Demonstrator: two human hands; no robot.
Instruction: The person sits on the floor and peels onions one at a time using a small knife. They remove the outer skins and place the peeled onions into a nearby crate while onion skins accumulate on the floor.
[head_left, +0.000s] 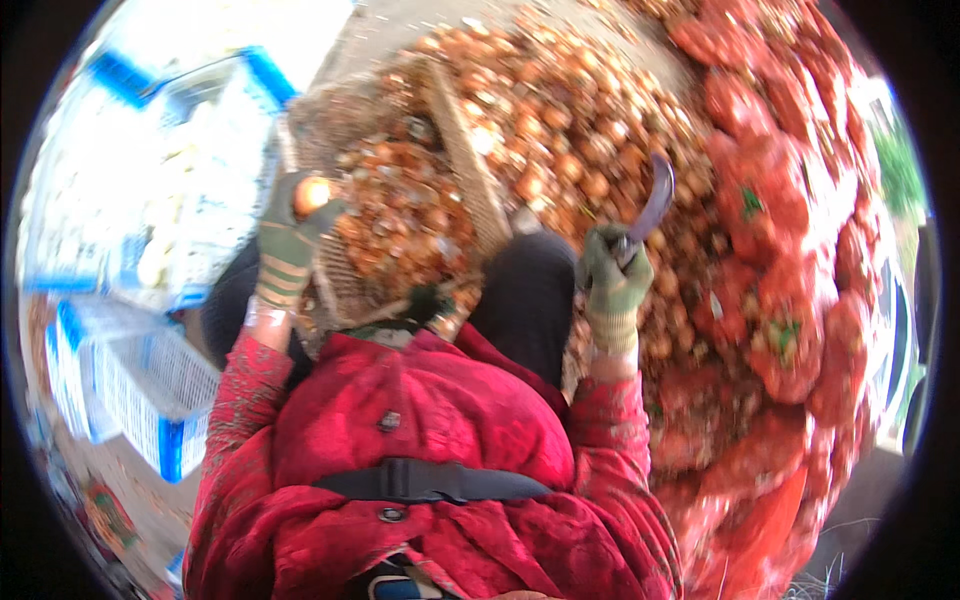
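My left hand, in a green work glove with striped cuff, holds an onion at the left edge of a brown plastic crate. Onions and loose skins lie in that crate, between my knees. My right hand, gloved in green too, is closed around the handle of a knife with a curved blade; the blade points up and away from me. Below and beyond it spreads a large heap of unpeeled onions. The handle is mostly hidden by my fingers.
At the left stand white and blue plastic crates, overexposed, with pale contents. Nearer me is another white and blue basket. Red mesh sacks of onions are piled along the right side. Skins litter the concrete floor ahead.
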